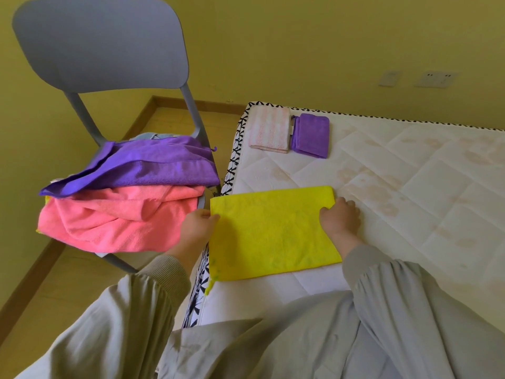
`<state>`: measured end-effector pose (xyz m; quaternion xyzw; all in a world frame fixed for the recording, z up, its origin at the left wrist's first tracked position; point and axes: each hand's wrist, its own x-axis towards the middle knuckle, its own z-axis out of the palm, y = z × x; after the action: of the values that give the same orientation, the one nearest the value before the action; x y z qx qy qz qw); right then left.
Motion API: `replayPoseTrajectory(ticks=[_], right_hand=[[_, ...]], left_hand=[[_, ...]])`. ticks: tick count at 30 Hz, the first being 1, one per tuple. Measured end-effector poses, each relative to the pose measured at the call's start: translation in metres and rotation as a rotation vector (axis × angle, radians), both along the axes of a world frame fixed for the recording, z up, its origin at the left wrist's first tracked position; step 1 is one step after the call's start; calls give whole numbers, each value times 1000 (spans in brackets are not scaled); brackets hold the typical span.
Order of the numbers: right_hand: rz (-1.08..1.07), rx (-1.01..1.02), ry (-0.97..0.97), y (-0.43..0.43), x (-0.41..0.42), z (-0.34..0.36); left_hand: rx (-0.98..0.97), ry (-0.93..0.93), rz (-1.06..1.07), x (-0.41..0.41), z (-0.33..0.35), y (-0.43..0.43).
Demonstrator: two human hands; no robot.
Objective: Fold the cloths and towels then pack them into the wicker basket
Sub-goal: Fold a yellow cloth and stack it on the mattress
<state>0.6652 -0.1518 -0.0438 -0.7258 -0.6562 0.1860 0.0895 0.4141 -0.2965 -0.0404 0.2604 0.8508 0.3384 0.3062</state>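
**A:** What are the hands doing?

**B:** The left hand [200,222] pinches the left edge of the yellow cloth [273,231], thumb on top. The right hand [340,217] has its fingers curled at the right edge and seems to grip it. I'd guess they hold opposite ends to keep it flat and square for the next fold.

**A:** And where does the cloth lie?

**B:** Spread on the mattress [410,173] along its near left edge, with one corner drooping over the side. It is a fuzzy, soft-looking rectangle that will probably crease easily.

**A:** Is anything finished?

**B:** Two pieces sit side by side at the far left corner. One is a striped towel [269,129] in pale pink and white, and the other is a purple cloth [311,135]. Both are folded into small thick pads, likely parked there out of the way of the folding.

**A:** What's left?

**B:** A loose heap lies on the seat of a grey plastic chair [101,42] beside the mattress. A purple towel [153,165] is draped over a rumpled pink towel [114,217], within the left hand's reach. The wicker basket isn't in view, so packing looks some way off.
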Motion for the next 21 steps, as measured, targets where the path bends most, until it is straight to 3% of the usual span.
replayPoseTrajectory(ticks=[9, 12, 17, 21], right_hand=[[-20, 192, 181, 41, -17, -24], [-78, 217, 251, 46, -15, -26], [-56, 309, 94, 41, -25, -25], [235, 512, 129, 18, -50, -10]], left_hand=[[142, -223, 292, -15, -13, 48], [151, -195, 389, -18, -21, 46], [198, 145, 224, -5, -21, 41], [280, 699, -307, 17, -33, 36]])
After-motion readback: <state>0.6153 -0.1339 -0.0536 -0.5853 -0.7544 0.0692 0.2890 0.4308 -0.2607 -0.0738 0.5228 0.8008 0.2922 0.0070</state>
